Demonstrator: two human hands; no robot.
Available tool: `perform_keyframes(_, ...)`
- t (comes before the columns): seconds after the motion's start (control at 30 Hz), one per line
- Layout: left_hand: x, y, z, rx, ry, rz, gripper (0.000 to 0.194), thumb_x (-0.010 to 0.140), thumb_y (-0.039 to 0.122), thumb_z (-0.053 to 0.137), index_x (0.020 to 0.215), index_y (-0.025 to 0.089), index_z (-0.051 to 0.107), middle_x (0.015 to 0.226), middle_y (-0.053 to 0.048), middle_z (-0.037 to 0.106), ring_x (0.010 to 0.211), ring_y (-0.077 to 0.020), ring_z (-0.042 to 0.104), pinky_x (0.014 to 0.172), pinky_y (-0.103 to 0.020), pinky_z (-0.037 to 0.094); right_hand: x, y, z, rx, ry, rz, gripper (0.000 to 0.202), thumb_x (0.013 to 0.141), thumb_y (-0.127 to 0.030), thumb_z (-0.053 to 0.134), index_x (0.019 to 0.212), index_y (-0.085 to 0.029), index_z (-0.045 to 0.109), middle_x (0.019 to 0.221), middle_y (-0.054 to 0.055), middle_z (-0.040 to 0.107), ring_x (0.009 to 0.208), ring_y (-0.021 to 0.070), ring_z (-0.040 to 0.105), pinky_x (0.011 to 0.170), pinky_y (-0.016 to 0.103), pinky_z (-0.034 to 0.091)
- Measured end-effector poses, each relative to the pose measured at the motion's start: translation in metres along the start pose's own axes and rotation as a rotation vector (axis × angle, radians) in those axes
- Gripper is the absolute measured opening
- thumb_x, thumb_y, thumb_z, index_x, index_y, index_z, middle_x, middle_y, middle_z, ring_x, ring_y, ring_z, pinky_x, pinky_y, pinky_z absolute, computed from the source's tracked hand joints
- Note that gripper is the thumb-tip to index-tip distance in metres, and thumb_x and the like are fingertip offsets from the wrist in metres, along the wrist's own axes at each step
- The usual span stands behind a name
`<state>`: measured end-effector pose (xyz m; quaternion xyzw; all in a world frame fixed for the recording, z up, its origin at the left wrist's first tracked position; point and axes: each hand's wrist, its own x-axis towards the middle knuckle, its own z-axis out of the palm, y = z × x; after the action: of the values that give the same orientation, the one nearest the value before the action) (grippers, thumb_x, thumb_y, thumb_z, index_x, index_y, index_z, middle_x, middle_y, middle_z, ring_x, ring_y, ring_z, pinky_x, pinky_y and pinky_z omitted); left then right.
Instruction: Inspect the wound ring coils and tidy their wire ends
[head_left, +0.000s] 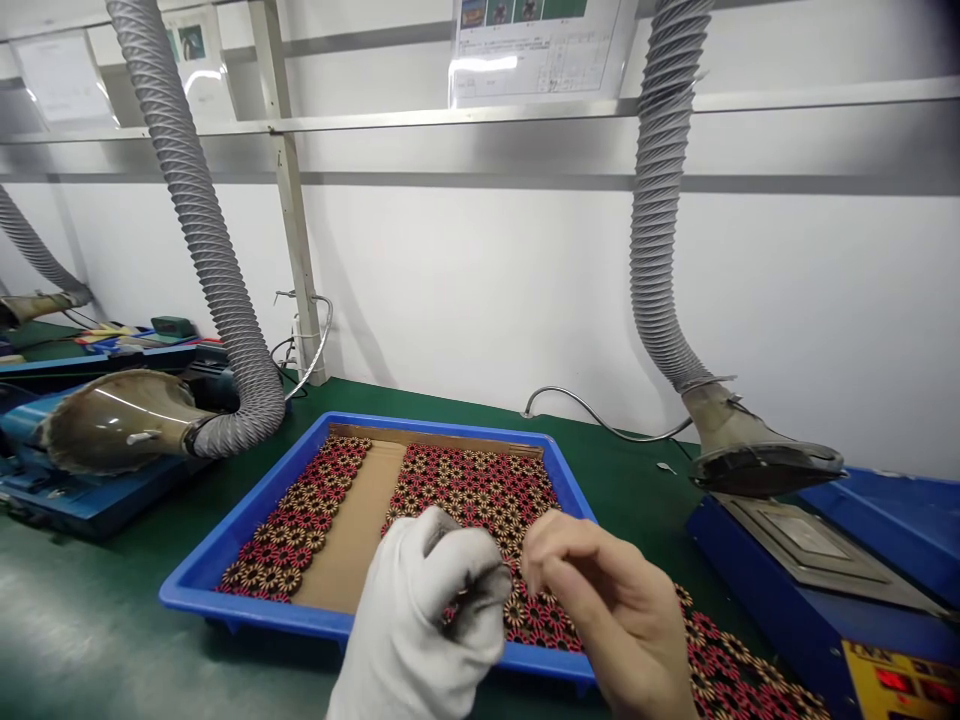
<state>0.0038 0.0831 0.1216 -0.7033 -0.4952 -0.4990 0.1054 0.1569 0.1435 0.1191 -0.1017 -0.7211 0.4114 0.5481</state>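
Observation:
My left hand [439, 610], in a white glove with darkened fingertips, is curled closed in front of the blue tray [255, 622]. A bit of something dark and red shows inside its curl, too covered to make out. My bare right hand [611, 605] is beside it, thumb and fingertips drawn together in a pinch; what they hold, if anything, is hidden. Behind both hands, the tray holds rows of small flower-shaped wound coil cores [472, 490], red and copper-coloured, on a cardboard sheet [349, 545]. A bare cardboard strip divides them into two blocks.
More coil cores [739, 670] lie on the green table at right, by a blue heated-plate machine [795, 590] with a red display. Grey ducts with hoods [765, 445] [120, 425] hang on both sides. A blue bin [900, 520] stands at far right.

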Motion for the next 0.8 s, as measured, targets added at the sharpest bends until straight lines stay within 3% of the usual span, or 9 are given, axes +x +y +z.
perform_keyframes(0.03, 0.001, 0.0, 0.0, -0.055, -0.001, -0.025, 0.02, 0.072, 0.003, 0.046, 0.077, 0.021, 0.055, 0.065, 0.001, 0.053, 0.059, -0.0137, 0.052, 0.056, -0.024, 0.044, 0.002, -0.001, -0.001, -0.114, -0.017, -0.085, 0.014, 0.093, -0.013, 0.057, 0.097, -0.022, 0.067, 0.076, 0.002, 0.063, 0.071, 0.0175, 0.058, 0.066, 0.03, 0.046)
perform_keyframes(0.1, 0.004, 0.002, 0.001, -0.143, -0.003, -0.05, 0.018, 0.073, 0.004, 0.045, 0.074, 0.02, 0.055, 0.063, 0.001, 0.054, 0.058, -0.0133, 0.053, 0.055, -0.023, 0.044, 0.006, -0.003, -0.001, -0.278, -0.069, -0.225, 0.034, 0.087, -0.001, 0.059, 0.11, -0.025, 0.066, 0.084, 0.003, 0.068, 0.078, 0.0189, 0.061, 0.071, 0.032, 0.049)
perform_keyframes(0.2, 0.006, 0.004, 0.002, -0.119, -0.003, -0.038, 0.018, 0.073, 0.006, 0.044, 0.072, 0.02, 0.054, 0.063, 0.0, 0.056, 0.058, -0.0138, 0.053, 0.056, -0.023, 0.045, 0.008, -0.006, 0.004, -0.407, -0.061, -0.352, 0.029, 0.084, 0.003, 0.055, 0.096, -0.021, 0.065, 0.075, 0.003, 0.067, 0.071, 0.0183, 0.06, 0.066, 0.032, 0.05)
perform_keyframes(0.3, 0.005, 0.005, 0.002, 0.026, 0.01, 0.001, 0.017, 0.072, 0.007, 0.045, 0.07, 0.02, 0.055, 0.062, 0.0, 0.054, 0.056, -0.0147, 0.051, 0.055, -0.025, 0.042, 0.004, -0.006, 0.009, -0.465, 0.02, -0.26, 0.019, 0.086, -0.003, 0.053, 0.082, -0.02, 0.06, 0.068, 0.002, 0.061, 0.062, 0.0167, 0.056, 0.057, 0.028, 0.046)
perform_keyframes(0.4, 0.0, 0.003, 0.002, 0.034, -0.016, -0.004, 0.019, 0.072, 0.006, 0.048, 0.075, 0.021, 0.058, 0.065, 0.0, 0.054, 0.058, -0.0148, 0.051, 0.057, -0.026, 0.042, -0.001, -0.004, 0.008, -0.265, 0.201, -0.053, 0.022, 0.095, -0.013, 0.049, 0.076, -0.021, 0.056, 0.062, 0.0, 0.056, 0.056, 0.0144, 0.054, 0.052, 0.026, 0.043)
perform_keyframes(0.47, -0.002, 0.002, 0.002, -0.06, -0.02, -0.052, 0.023, 0.07, 0.003, 0.048, 0.078, 0.022, 0.059, 0.067, 0.001, 0.055, 0.06, -0.0141, 0.053, 0.059, -0.025, 0.044, -0.002, -0.002, 0.005, -0.123, 0.271, -0.012, 0.024, 0.097, -0.016, 0.048, 0.077, -0.022, 0.059, 0.06, -0.002, 0.054, 0.055, 0.0134, 0.053, 0.052, 0.024, 0.043)
perform_keyframes(0.57, 0.0, 0.002, 0.003, -0.227, 0.022, -0.201, 0.021, 0.073, 0.005, 0.047, 0.079, 0.021, 0.059, 0.07, 0.0, 0.061, 0.063, -0.0138, 0.06, 0.063, -0.023, 0.049, 0.0, -0.001, 0.005, -0.154, 0.187, -0.115, 0.021, 0.091, -0.008, 0.055, 0.093, -0.024, 0.069, 0.069, 0.0, 0.063, 0.066, 0.0153, 0.059, 0.061, 0.027, 0.047)
perform_keyframes(0.67, 0.003, 0.003, 0.003, -0.356, 0.025, -0.331, 0.015, 0.076, 0.011, 0.049, 0.078, 0.019, 0.062, 0.072, -0.002, 0.067, 0.065, -0.0152, 0.064, 0.064, -0.023, 0.052, 0.002, 0.0, 0.01, -0.222, 0.068, -0.256, 0.042, 0.083, 0.003, 0.059, 0.112, -0.026, 0.07, 0.085, 0.003, 0.069, 0.078, 0.0187, 0.063, 0.07, 0.032, 0.051)
perform_keyframes(0.8, 0.007, 0.004, 0.002, -0.454, 0.011, -0.427, 0.012, 0.076, 0.017, 0.052, 0.076, 0.018, 0.064, 0.069, -0.002, 0.067, 0.061, -0.0149, 0.062, 0.06, -0.022, 0.051, 0.002, 0.002, 0.014, -0.241, 0.051, -0.309, 0.05, 0.08, 0.009, 0.058, 0.113, -0.026, 0.07, 0.086, 0.003, 0.067, 0.079, 0.0182, 0.062, 0.068, 0.032, 0.05)
